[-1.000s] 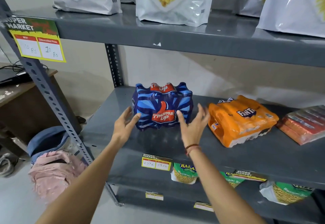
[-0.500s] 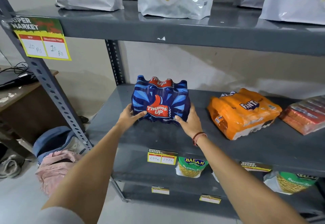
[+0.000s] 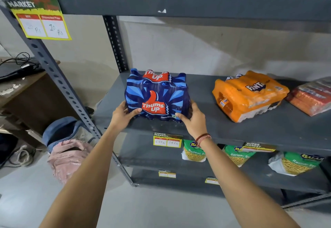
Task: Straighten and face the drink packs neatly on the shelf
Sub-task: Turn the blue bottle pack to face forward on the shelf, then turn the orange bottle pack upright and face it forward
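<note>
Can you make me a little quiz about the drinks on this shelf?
1. True or false: both hands hold the blue Thums Up pack.
2. Which pack lies on its side, turned at an angle? A) the blue one B) the orange Fanta pack
3. What is on the right hand's wrist?

Key: 1. True: the left hand and right hand grip its lower corners. 2. B. 3. A red thread band.
</note>
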`<state>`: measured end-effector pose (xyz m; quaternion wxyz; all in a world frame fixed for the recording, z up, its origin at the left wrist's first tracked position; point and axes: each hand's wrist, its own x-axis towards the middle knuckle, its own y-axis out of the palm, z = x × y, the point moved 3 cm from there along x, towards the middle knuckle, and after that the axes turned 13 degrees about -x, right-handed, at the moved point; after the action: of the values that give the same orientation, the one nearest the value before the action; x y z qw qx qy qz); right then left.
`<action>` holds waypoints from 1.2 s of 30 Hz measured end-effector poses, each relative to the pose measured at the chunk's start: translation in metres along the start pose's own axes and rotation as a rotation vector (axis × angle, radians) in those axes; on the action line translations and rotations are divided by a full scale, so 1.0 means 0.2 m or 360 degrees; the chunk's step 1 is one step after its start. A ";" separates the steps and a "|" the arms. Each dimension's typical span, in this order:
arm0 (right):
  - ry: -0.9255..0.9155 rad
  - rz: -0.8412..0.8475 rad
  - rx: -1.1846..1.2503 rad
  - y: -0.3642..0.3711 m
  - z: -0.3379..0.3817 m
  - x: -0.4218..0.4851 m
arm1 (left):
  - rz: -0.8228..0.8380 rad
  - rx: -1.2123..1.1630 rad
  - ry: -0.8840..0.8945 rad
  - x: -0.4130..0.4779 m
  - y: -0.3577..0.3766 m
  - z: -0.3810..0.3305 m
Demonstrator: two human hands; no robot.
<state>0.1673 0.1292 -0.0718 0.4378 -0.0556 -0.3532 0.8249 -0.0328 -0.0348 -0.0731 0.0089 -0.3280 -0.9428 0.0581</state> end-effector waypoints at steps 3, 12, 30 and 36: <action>-0.0020 0.0002 0.0010 0.01 0.01 -0.05 | -0.0029 0.0003 0.0018 -0.06 -0.02 0.01; -0.0056 0.0004 -0.0037 0.03 0.01 -0.12 | -0.0097 -0.0042 0.0067 -0.15 -0.04 0.03; -0.0064 -0.0053 0.0109 -0.11 -0.06 -0.15 | -0.0970 -0.0169 0.0134 -0.51 0.19 0.11; -0.0007 -0.0427 0.0112 -0.57 -0.25 -0.04 | -0.0303 -0.0121 0.0294 -0.68 0.87 0.05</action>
<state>0.2707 0.1927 -0.0384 0.5451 0.0094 -0.3292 0.7710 0.1803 0.0150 -0.1006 0.0887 -0.2412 -0.9664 -0.0093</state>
